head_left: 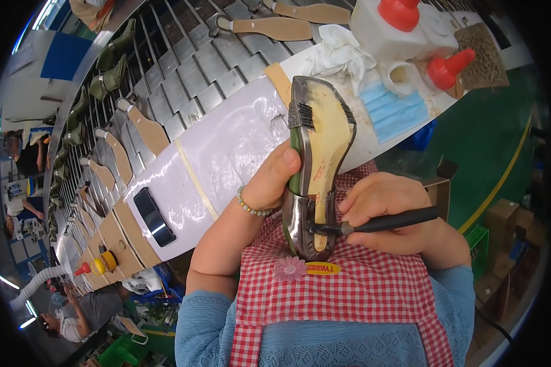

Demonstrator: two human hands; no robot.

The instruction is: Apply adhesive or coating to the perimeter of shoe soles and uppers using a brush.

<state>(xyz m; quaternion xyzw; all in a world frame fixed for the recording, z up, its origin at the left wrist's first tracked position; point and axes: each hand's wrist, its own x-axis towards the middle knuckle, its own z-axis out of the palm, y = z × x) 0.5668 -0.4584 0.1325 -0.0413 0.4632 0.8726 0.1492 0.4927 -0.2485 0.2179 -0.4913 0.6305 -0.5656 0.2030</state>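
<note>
A dark grey shoe upper (344, 131) on a green last is held upright in front of my apron, its pale yellow underside facing me and its toe end pointing away. My left hand (274, 177) is closed round its left side, the thumb along the edge; the other fingers are hidden behind it. In my right hand (389, 208) is a slim black-handled brush (398, 220), pinched between thumb and fingers. Its dark tip lies against the heel end of the underside. Whether the tip is wet cannot be seen.
A white-covered board (226, 147) carries a phone (153, 216), crumpled white cloth (341, 52), a blue face mask (393, 110) and red-topped white containers (386, 33). Beyond it, a slatted metal conveyor (196, 73) bears tan soles (269, 28) and green shoes (110, 79). Other people are at far left.
</note>
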